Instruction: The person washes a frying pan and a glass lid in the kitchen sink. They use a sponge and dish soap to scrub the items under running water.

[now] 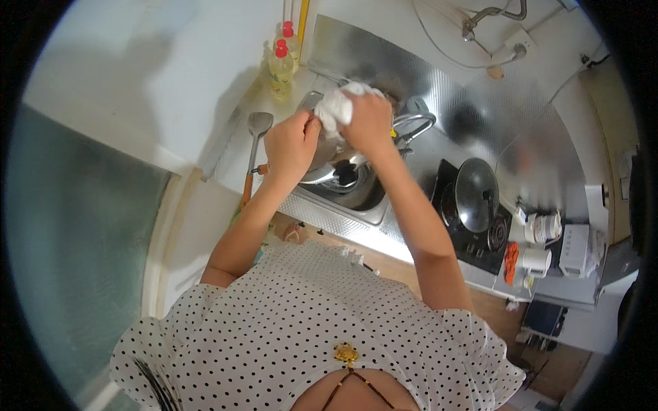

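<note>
Above the stainless steel sink (378, 210), my right hand (368, 119) is closed on a bunched white cloth (334, 107). My left hand (292, 144), fingers curled, is at the cloth's lower left edge and close to the rim of a shiny metal pan or lid (321, 174); my fingers hide what exactly it grips. This metal piece lies over the sink, partly covered by both hands. The curved faucet (419, 120) rises just right of my right hand. A metal spatula (260, 122) with an orange-brown handle lies on the counter left of my left hand.
Two bottles of yellow liquid with red caps (280, 74) stand at the back left corner. To the right, a dark wok lid (477, 195) sits on the black cooktop (470, 251). Beyond it are white mugs (536, 261), an orange item (511, 263) and a white box (574, 250).
</note>
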The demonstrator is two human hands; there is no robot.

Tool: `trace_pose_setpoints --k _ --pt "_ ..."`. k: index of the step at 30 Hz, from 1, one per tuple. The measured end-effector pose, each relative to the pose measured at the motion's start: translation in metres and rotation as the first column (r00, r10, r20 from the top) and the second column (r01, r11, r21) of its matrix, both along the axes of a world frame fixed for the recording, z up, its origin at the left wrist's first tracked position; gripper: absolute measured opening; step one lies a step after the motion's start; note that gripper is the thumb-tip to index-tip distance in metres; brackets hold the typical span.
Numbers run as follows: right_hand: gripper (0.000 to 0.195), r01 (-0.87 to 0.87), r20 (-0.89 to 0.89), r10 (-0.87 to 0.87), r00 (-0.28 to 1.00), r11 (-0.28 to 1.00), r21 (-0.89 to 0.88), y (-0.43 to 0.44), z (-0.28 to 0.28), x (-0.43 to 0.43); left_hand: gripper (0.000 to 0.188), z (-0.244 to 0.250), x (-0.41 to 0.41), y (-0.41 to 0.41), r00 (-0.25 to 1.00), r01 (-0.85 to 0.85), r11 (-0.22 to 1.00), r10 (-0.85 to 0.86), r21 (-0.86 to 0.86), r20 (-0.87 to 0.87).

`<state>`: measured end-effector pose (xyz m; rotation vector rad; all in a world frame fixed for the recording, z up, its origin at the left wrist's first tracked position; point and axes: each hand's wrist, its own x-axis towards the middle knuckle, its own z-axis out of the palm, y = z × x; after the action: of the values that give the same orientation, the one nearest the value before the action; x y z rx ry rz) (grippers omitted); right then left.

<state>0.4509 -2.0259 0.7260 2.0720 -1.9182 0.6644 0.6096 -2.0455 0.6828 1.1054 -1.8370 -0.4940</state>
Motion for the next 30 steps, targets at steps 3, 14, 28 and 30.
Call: trace_pose_setpoints --k 3,14,28,30 --pt "0.026 0.121 0.226 -0.133 0.965 0.99 0.068 -0.025 -0.026 -0.03 0.035 0.009 0.006 -0.016 0.997 0.077 0.988 -0.075 0.135 -0.019" --pt "0.022 0.131 0.069 -0.129 0.989 0.991 -0.021 -0.021 -0.004 0.001 0.03 0.0 0.008 -0.031 0.981 0.158 0.985 -0.148 0.069 -0.122" --pt "0.035 0.441 0.987 0.134 -0.087 0.894 -0.083 -0.022 -0.104 -0.057 0.032 -0.02 0.046 -0.022 0.766 0.144 0.974 0.002 0.174 -0.643" --pt "0.033 0.366 0.986 0.081 0.147 0.922 -0.13 -0.02 -0.098 -0.049 0.035 -0.025 0.049 -0.026 0.846 0.103 0.99 -0.037 0.095 -0.532"
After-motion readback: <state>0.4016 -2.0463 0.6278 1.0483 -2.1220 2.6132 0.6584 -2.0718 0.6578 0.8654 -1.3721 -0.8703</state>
